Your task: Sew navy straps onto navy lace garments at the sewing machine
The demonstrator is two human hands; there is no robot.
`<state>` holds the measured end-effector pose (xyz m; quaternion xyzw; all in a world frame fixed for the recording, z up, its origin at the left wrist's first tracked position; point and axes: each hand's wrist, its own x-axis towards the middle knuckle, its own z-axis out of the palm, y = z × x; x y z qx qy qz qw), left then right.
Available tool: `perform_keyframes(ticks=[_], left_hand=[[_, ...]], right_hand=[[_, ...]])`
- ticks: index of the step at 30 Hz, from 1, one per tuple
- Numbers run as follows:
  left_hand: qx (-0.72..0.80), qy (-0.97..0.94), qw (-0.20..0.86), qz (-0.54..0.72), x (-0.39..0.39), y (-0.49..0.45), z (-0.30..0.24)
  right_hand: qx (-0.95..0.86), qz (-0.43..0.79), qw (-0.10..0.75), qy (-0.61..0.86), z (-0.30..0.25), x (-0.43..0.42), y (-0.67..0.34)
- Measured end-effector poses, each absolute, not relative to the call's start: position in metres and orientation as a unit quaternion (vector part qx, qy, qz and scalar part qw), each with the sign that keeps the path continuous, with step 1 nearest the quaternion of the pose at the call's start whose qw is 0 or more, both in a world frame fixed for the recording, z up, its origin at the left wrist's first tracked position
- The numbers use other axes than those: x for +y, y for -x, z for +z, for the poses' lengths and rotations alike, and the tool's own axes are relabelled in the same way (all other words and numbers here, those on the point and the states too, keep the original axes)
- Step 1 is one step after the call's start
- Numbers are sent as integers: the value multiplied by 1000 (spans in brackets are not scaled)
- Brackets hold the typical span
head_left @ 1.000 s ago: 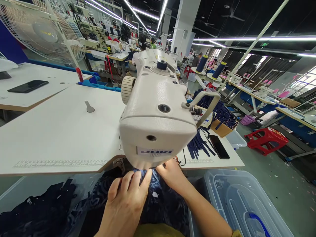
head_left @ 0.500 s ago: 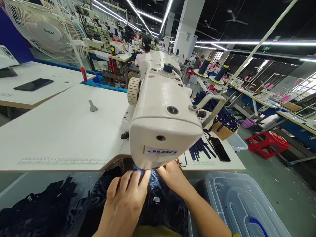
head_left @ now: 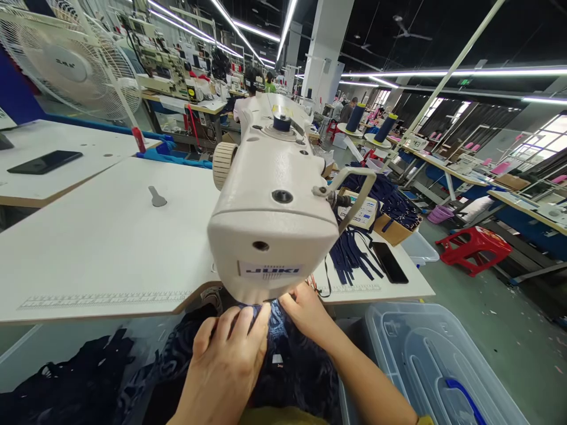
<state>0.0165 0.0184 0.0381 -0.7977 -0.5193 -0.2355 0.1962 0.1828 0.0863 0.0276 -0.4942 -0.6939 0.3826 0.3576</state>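
A dark navy patterned garment (head_left: 277, 330) hangs over my lap and runs up under the head of a white sewing machine (head_left: 272, 233). A small white label (head_left: 277, 359) shows on it. My left hand (head_left: 230, 348) lies over the cloth with its fingers bent and pressed on it, just in front of the machine head. Close by on the right, my right hand (head_left: 308, 313) grips the cloth's edge, fingertips partly behind the machine. The needle and presser foot are hidden by the machine head.
Navy fabric strips (head_left: 352, 257) and a black phone (head_left: 390, 262) lie right of the machine, near a cardboard box (head_left: 394, 231). Clear plastic bins stand below: a lidded one (head_left: 436, 354) at right, one with dark cloth (head_left: 66, 372) at left. A metal piece (head_left: 157, 198) lies on the tabletop (head_left: 110, 242).
My view has turned slightly, so the machine and table appear shifted left. Both hands stay on the garment, with almost no visible movement.
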Motion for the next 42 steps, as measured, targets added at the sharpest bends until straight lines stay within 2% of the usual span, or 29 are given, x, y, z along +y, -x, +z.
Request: perform_keyframes(ticks=[8,14,26,42], left_hand=[[-513,806,160,-248,14,-9,42],[-421,847,123,-300,12,-2,25],[-510,800,89,-303,7,-15,19],[-495,803,80,-324,13,-14,25]], right_hand=[[-676,402,374,491,29,76,-183],[-660,434,376,485,23,67,-179],[-691,342,366,521,30,76,-177],[-701,317,354,531,34,77,-176]])
